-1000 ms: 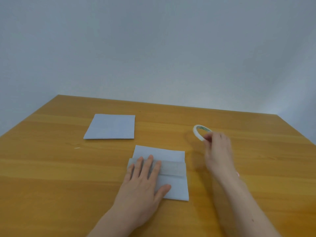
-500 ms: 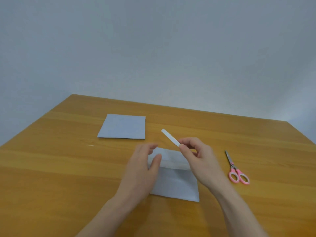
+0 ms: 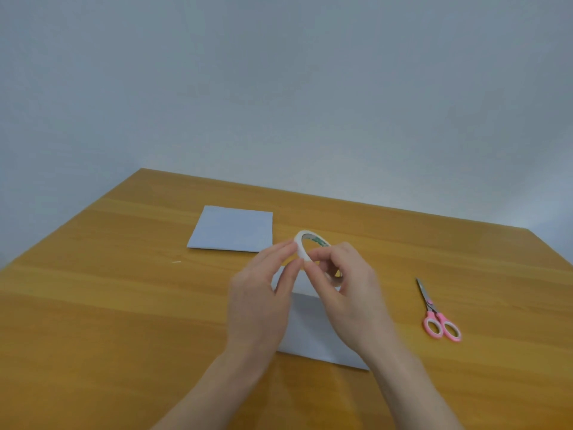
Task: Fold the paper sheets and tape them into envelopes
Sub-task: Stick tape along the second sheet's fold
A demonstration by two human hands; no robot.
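Observation:
Both hands hold a white tape roll (image 3: 305, 243) in the air above the middle of the wooden table (image 3: 93, 321). My right hand (image 3: 350, 293) grips the roll's near side with fingers through its hole. My left hand (image 3: 260, 302) pinches the roll's white outer face with thumb and forefinger. Under the hands lies a folded white paper sheet (image 3: 313, 330), partly hidden by them. A second folded white sheet (image 3: 232, 228) lies flat farther back on the left.
Pink-handled scissors (image 3: 435, 315) lie shut on the table to the right of the hands, blades pointing away. A tiny white scrap (image 3: 176, 261) sits at the left. A plain grey wall stands behind the table's far edge.
My right hand has carried the tape roll from the right to above the folded sheet. My left hand has lifted off the sheet and come up to the roll. The view shifted, bringing the scissors into sight.

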